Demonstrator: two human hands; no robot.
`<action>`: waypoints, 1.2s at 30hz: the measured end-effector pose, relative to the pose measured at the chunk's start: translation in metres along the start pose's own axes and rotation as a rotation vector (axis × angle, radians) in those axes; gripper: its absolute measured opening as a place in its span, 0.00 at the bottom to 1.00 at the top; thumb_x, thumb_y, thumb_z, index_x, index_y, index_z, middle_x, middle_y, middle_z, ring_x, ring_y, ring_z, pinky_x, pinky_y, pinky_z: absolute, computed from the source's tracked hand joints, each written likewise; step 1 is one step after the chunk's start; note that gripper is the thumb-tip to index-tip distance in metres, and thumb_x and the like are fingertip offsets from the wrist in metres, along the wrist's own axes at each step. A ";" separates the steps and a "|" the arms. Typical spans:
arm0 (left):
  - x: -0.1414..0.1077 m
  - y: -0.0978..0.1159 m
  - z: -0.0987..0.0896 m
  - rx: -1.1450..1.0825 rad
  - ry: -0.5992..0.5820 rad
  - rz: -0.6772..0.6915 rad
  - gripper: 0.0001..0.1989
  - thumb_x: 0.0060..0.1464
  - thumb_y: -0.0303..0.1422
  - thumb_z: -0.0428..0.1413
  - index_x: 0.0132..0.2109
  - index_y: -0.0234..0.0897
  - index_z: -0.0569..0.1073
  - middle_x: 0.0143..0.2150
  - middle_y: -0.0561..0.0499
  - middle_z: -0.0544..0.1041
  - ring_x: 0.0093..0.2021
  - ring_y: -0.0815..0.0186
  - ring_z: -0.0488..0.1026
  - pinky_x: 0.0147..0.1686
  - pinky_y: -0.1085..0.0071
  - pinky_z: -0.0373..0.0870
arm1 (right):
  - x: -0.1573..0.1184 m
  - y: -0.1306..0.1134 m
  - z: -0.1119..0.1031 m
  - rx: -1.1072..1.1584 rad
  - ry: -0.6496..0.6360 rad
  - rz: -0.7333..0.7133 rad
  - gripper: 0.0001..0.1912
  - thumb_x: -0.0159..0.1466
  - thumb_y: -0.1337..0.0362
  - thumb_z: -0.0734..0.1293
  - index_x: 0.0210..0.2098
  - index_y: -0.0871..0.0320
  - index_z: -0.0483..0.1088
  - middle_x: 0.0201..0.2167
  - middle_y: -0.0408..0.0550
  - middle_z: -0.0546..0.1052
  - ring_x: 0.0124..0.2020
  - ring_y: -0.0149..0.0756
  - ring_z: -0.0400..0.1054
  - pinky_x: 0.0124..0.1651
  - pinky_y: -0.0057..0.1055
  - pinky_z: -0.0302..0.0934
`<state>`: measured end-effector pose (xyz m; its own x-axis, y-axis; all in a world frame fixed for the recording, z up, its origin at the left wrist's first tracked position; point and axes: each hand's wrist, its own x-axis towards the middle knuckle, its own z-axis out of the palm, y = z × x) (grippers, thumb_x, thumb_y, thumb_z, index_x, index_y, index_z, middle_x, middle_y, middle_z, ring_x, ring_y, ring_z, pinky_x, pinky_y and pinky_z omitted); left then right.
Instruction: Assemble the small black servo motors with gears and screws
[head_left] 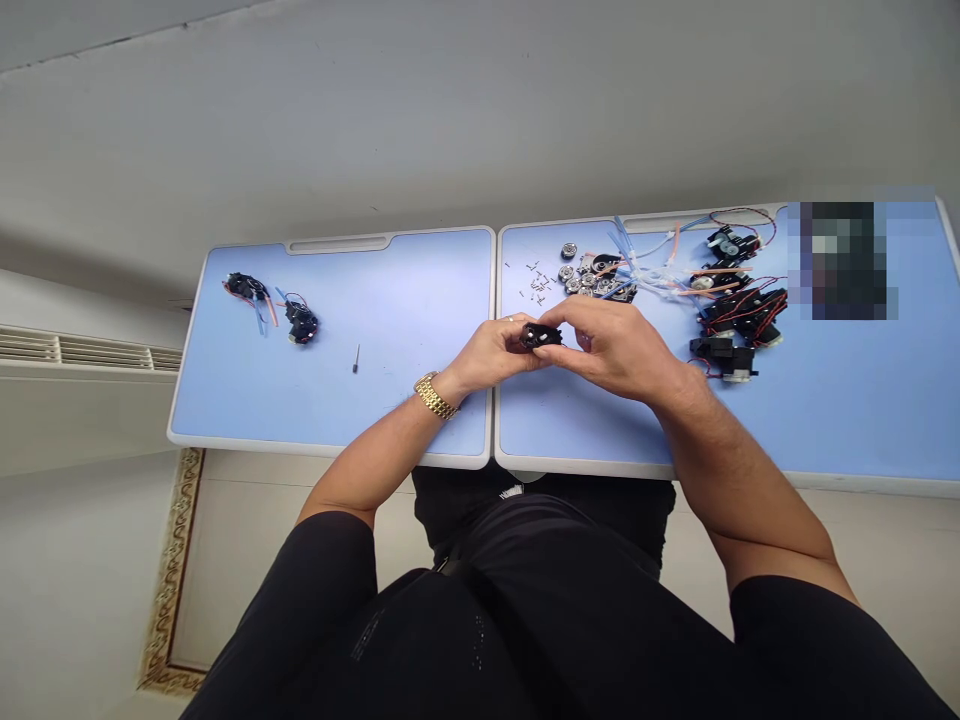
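Observation:
A small black plastic housing (541, 336), possibly a servo case, is pinched between my left hand (491, 352) and my right hand (611, 350). My fingertips cover part of it. Just beyond my hands lie several tiny screws (536, 285) and a cluster of metal gear discs (581, 280) on the blue tabletop (397, 300). Farther right, near my right hand, are black wired motor units (739, 315) with red wires. A gold wristwatch (435, 395) sits on my left wrist.
Two more black wired units (270, 310) lie on the left panel, with a small dark pin (356, 358) nearby. Tangled blue and orange tubes (652, 270) sit at the back. A pixelated patch (840, 260) hides the far right. A wall heater (75, 350) stands at left.

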<state>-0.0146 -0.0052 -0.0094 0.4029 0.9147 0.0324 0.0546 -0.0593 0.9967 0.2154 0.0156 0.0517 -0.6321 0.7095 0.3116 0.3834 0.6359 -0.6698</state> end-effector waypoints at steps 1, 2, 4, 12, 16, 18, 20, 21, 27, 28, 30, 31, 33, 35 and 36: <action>0.000 0.000 0.000 0.001 0.001 0.005 0.19 0.54 0.46 0.75 0.38 0.36 0.82 0.43 0.50 0.79 0.42 0.67 0.78 0.46 0.67 0.78 | 0.000 0.000 -0.001 -0.001 0.000 -0.009 0.10 0.73 0.57 0.72 0.51 0.53 0.80 0.42 0.48 0.84 0.35 0.39 0.72 0.42 0.37 0.64; 0.000 0.001 0.000 0.005 0.002 0.011 0.18 0.54 0.45 0.75 0.38 0.36 0.82 0.43 0.50 0.79 0.42 0.68 0.78 0.46 0.67 0.77 | 0.000 0.001 -0.001 -0.001 0.002 -0.018 0.10 0.74 0.56 0.72 0.51 0.52 0.81 0.42 0.48 0.84 0.36 0.39 0.73 0.42 0.37 0.64; 0.000 0.002 0.001 0.014 0.001 0.019 0.17 0.55 0.44 0.75 0.38 0.37 0.82 0.43 0.51 0.79 0.42 0.68 0.77 0.47 0.67 0.77 | 0.000 0.002 -0.002 0.002 0.007 -0.032 0.12 0.75 0.54 0.71 0.52 0.52 0.81 0.42 0.48 0.84 0.36 0.39 0.73 0.42 0.38 0.64; 0.000 0.003 0.000 -0.027 0.002 0.001 0.15 0.55 0.42 0.75 0.43 0.38 0.83 0.42 0.52 0.74 0.42 0.68 0.77 0.45 0.67 0.79 | 0.000 0.005 -0.003 0.002 0.095 -0.021 0.11 0.74 0.54 0.72 0.50 0.51 0.80 0.41 0.48 0.84 0.35 0.39 0.73 0.40 0.38 0.65; 0.000 0.002 0.000 -0.012 -0.001 0.005 0.15 0.56 0.41 0.74 0.45 0.38 0.84 0.44 0.51 0.74 0.46 0.65 0.78 0.49 0.64 0.81 | 0.000 0.003 -0.004 -0.019 0.137 0.006 0.09 0.72 0.56 0.72 0.48 0.52 0.80 0.40 0.48 0.83 0.32 0.38 0.70 0.39 0.39 0.64; 0.001 0.001 0.000 -0.020 0.000 0.011 0.15 0.57 0.40 0.74 0.47 0.38 0.83 0.46 0.50 0.75 0.47 0.64 0.79 0.51 0.63 0.81 | 0.001 0.003 -0.004 -0.028 0.158 0.018 0.09 0.71 0.56 0.72 0.46 0.52 0.80 0.38 0.47 0.83 0.31 0.38 0.69 0.38 0.39 0.63; 0.001 -0.001 0.000 -0.034 0.004 0.007 0.16 0.56 0.39 0.75 0.47 0.37 0.83 0.46 0.50 0.76 0.46 0.66 0.79 0.51 0.63 0.81 | 0.002 0.003 -0.004 -0.027 0.169 0.039 0.09 0.71 0.55 0.73 0.45 0.52 0.80 0.36 0.46 0.82 0.30 0.37 0.68 0.38 0.38 0.63; 0.001 -0.001 0.000 -0.048 0.003 0.002 0.17 0.55 0.39 0.75 0.47 0.37 0.83 0.46 0.50 0.76 0.45 0.66 0.79 0.51 0.63 0.81 | 0.003 0.003 -0.004 -0.022 0.176 0.056 0.09 0.71 0.55 0.72 0.43 0.52 0.80 0.34 0.46 0.82 0.30 0.37 0.68 0.37 0.38 0.62; 0.000 0.000 0.000 -0.163 -0.086 -0.062 0.26 0.55 0.43 0.76 0.54 0.34 0.82 0.49 0.45 0.84 0.48 0.62 0.83 0.55 0.58 0.82 | 0.005 -0.001 -0.003 0.082 0.148 0.255 0.11 0.71 0.55 0.71 0.38 0.54 0.82 0.31 0.44 0.83 0.28 0.34 0.67 0.35 0.35 0.61; -0.001 0.001 0.001 -0.173 -0.100 -0.071 0.26 0.55 0.44 0.76 0.54 0.34 0.82 0.49 0.45 0.85 0.48 0.62 0.83 0.55 0.57 0.82 | 0.006 -0.001 -0.003 0.108 0.130 0.291 0.12 0.71 0.54 0.71 0.37 0.54 0.82 0.30 0.44 0.83 0.27 0.34 0.67 0.34 0.35 0.60; -0.001 0.002 0.001 -0.190 -0.117 -0.087 0.26 0.55 0.44 0.77 0.53 0.34 0.82 0.47 0.44 0.85 0.47 0.62 0.84 0.55 0.58 0.82 | 0.006 -0.002 -0.004 0.156 0.108 0.351 0.13 0.71 0.53 0.71 0.35 0.54 0.82 0.28 0.43 0.82 0.26 0.33 0.66 0.33 0.34 0.60; -0.001 0.002 0.001 -0.200 -0.117 -0.094 0.26 0.54 0.45 0.77 0.53 0.33 0.82 0.47 0.44 0.85 0.47 0.62 0.84 0.54 0.58 0.82 | 0.006 -0.002 -0.004 0.177 0.106 0.373 0.15 0.70 0.52 0.71 0.34 0.54 0.82 0.27 0.43 0.81 0.26 0.33 0.66 0.32 0.33 0.59; -0.001 0.003 0.000 -0.216 -0.112 -0.096 0.26 0.54 0.45 0.77 0.53 0.34 0.82 0.48 0.44 0.85 0.47 0.62 0.84 0.55 0.58 0.83 | 0.006 -0.001 -0.005 0.210 0.106 0.406 0.17 0.70 0.49 0.72 0.33 0.55 0.82 0.27 0.43 0.81 0.26 0.33 0.67 0.32 0.33 0.59; -0.002 0.003 0.000 -0.225 -0.108 -0.082 0.26 0.54 0.45 0.77 0.53 0.34 0.82 0.49 0.44 0.85 0.48 0.62 0.84 0.55 0.59 0.83 | 0.006 0.002 -0.005 0.232 0.106 0.425 0.19 0.70 0.47 0.72 0.32 0.55 0.81 0.28 0.45 0.82 0.28 0.34 0.69 0.32 0.32 0.59; -0.002 0.004 0.000 -0.227 -0.108 -0.077 0.26 0.55 0.45 0.77 0.53 0.35 0.81 0.49 0.44 0.85 0.49 0.62 0.84 0.56 0.59 0.83 | 0.006 0.003 -0.004 0.239 0.107 0.431 0.20 0.70 0.46 0.72 0.32 0.55 0.81 0.28 0.45 0.82 0.28 0.34 0.69 0.33 0.32 0.60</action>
<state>-0.0153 -0.0072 -0.0054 0.5015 0.8642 -0.0404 -0.1124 0.1113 0.9874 0.2154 0.0234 0.0548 -0.3731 0.9272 0.0314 0.4213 0.1995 -0.8847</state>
